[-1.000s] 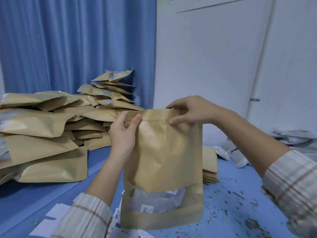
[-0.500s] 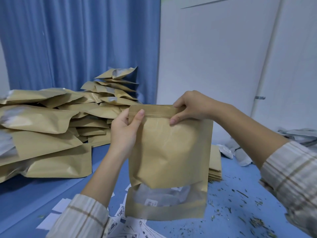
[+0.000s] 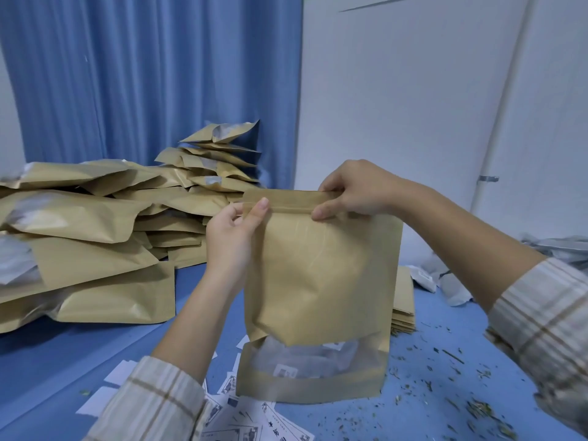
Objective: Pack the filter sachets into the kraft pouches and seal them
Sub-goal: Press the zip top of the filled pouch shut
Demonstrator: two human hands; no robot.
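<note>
Blue table (image 3: 95, 354) before a blue curtain (image 3: 143, 74). Left hand (image 3: 230, 240) pinched the top left corner of an upright kraft pouch (image 3: 321, 281), thumb on its near face. Right hand (image 3: 353, 192) clamped the top strip further right. Filter sachets (image 3: 305, 361) showed through the pouch's lower window. Filled pouches (image 3: 95, 237) lay piled at left.

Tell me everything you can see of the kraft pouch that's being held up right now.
The kraft pouch is a tan paper stand-up bag, held upright above the blue table. A zip strip runs under its top edge; a clear window low on its front shows pale sachets inside. The paper is creased and bulges slightly. The left hand pinches the top left corner, the right hand pinches the strip further right. Whether its base touches the table is unclear.
</note>
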